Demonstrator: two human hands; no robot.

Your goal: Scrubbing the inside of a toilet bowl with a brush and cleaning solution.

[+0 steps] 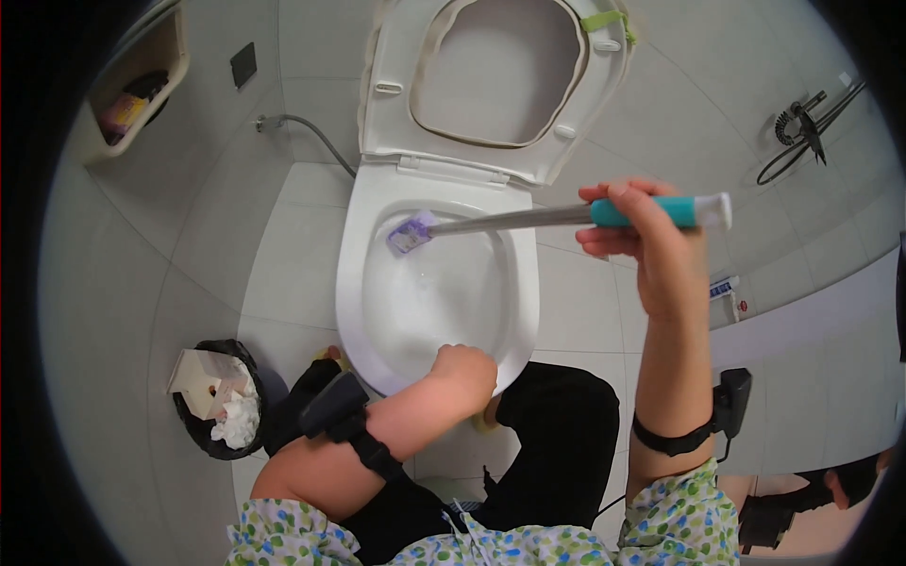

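Right hand (661, 250): closed round the teal grip of the long brush (510, 221), with fingers and thumb on both sides.
Left hand (464, 370): curled, back upward, at the front edge of the toilet (351, 283); with fingertips hidden, cannot tell if pinching anything.
Brush: held nearly level over the right rim, with purple head (412, 233) inside the bowl, toward the back left.
Straps (377, 459): black, round both forearms, each with a dark box (337, 406).
Trousers (576, 415): black, on both legs, near the toilet's front.
Seat (389, 123): raised, with a green tab (604, 21) at the upper right.
Hose (326, 137): grey, running from the wall toward the toilet's back left.
Bin (274, 391): left of the toilet, lined with a black bag (198, 436), holding crumpled tissue (238, 422).
Shelf (175, 71): on the left wall, holding a purple and yellow pack (123, 113).
Sprayer (802, 132): black, on the right wall.
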